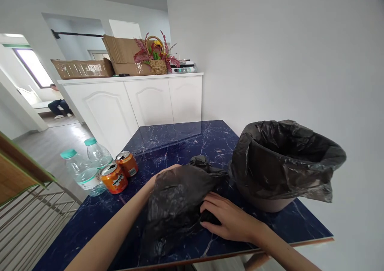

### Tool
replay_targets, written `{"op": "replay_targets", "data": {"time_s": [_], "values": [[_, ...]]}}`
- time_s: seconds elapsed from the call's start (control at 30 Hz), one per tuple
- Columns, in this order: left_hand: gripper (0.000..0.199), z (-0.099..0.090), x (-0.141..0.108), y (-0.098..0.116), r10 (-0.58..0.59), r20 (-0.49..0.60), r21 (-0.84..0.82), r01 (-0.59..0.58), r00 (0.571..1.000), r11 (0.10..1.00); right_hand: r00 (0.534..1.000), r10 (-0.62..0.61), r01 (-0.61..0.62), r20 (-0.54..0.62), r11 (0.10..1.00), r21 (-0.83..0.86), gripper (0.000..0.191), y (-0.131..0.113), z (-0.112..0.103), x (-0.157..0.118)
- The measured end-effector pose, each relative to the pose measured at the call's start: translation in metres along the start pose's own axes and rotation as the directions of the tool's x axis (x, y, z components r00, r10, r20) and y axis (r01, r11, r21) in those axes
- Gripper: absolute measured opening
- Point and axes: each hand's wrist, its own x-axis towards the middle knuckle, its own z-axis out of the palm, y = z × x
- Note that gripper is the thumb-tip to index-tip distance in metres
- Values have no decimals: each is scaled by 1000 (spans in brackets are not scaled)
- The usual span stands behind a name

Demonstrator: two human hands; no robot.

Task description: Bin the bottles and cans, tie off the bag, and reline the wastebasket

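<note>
A crumpled black plastic bag point(177, 199) lies on the dark blue marbled table point(165, 149) in front of me. My right hand point(223, 215) grips its right side, fingers curled and thumb below with dark plastic between them. At the bag's far left edge, part of my left hand point(162, 173) shows; the bag covers its fingers. To the right stands a bin point(271, 203) lined with another black bag point(288, 171), whose edge folds over the rim. Bunched black plastic point(201, 161) sticks up behind the bag between my hands.
Two orange soda cans point(114, 179) and two clear bottles point(82, 171) with teal caps stand at the table's left edge. A metal rack point(36, 211) is at far left. Beyond the table is a white cabinet point(150, 99) bearing boxes and a flower basket point(158, 66). A person point(60, 103) sits in another room.
</note>
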Motion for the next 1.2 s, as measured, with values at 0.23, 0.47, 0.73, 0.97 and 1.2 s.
{"op": "replay_targets", "data": {"time_s": [0.23, 0.47, 0.73, 0.97, 1.2], "values": [[62, -23, -4, 23, -203, -5, -7, 203, 979, 979, 993, -99, 89, -60, 985, -145, 16, 0, -2, -22], [60, -61, -19, 1, -262, -366, 184, 346, 893, 920, 962, -88, 17, -260, 965, -263, 25, -8, -9, -40], [55, -42, -28, 4, -257, -349, 261, 357, 901, 897, 921, -95, -93, -378, 888, -450, 80, -34, 0, 12], [72, -50, -37, 13, -296, -414, 264, 425, 861, 866, 939, -204, 19, -277, 834, -551, 83, -17, 2, 17], [54, -66, -56, 29, -171, -523, 386, 410, 835, 826, 983, -172, 108, -60, 819, -563, 92, -1, -2, -53]]}}
